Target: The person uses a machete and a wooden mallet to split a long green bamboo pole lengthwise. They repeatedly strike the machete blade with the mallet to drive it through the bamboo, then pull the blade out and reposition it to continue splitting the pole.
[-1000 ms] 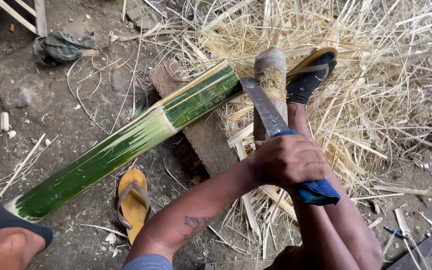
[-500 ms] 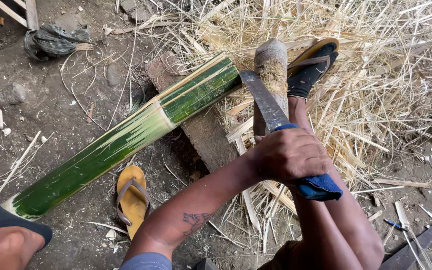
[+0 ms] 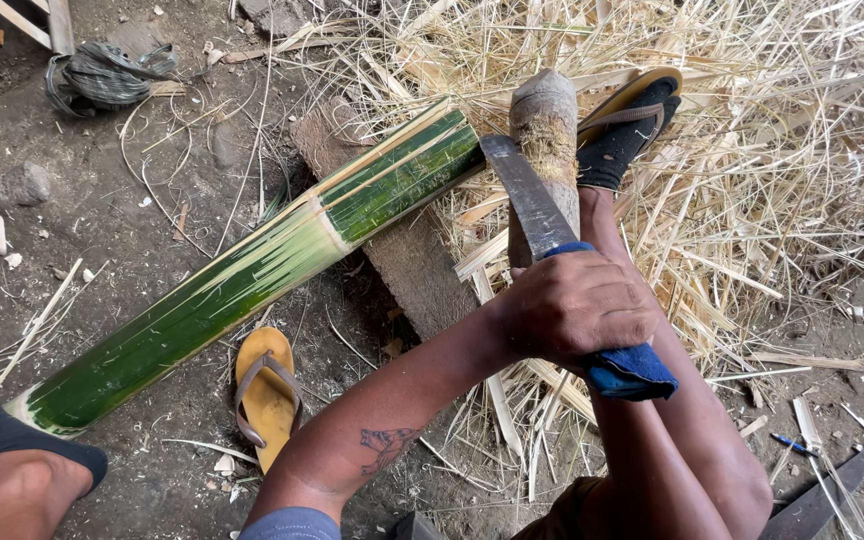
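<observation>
My left hand (image 3: 577, 305) is shut on a machete's handle, which is wrapped in blue cloth (image 3: 632, 372). The machete blade (image 3: 527, 200) points up and left, its tip touching the split upper end of a long green bamboo pole (image 3: 252, 275). That end rests on a wooden block (image 3: 417, 260), beside an upright wooden post (image 3: 544, 125). The pole's lower end lies by my left foot in a black sock (image 3: 12, 450). My right foot (image 3: 627, 130), in a black sock and a sandal, sits past the post. My right hand is out of view.
A yellow sandal (image 3: 265, 395) lies on the dirt below the pole. Dry bamboo strips and shavings (image 3: 752, 150) cover the ground at the right. A dark bundle (image 3: 102, 75) lies at the top left, and another dark blade (image 3: 822, 490) at the bottom right.
The view has shifted a little. My hand and the machete stay by the split end of the bamboo; nothing was taken up or let go.
</observation>
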